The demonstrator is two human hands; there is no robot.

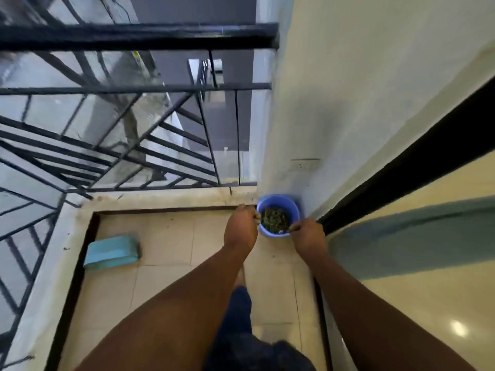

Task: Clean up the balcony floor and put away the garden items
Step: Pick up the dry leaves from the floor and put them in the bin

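Note:
A blue plastic pot (290, 207) with dark soil and plant debris inside sits in the far right corner of the balcony floor, against the cream wall. My left hand (241, 228) grips its left rim. My right hand (308, 236) is at the near right rim and pinches a thin metal item, maybe a spoon, that reaches into the soil. Both arms stretch forward from the bottom of the view.
A teal rectangular block (112, 251) lies on the beige tiled floor (171, 242) at the left. A black metal railing (134, 108) runs along the far and left edges. A dark sliding door frame (401, 170) is on the right.

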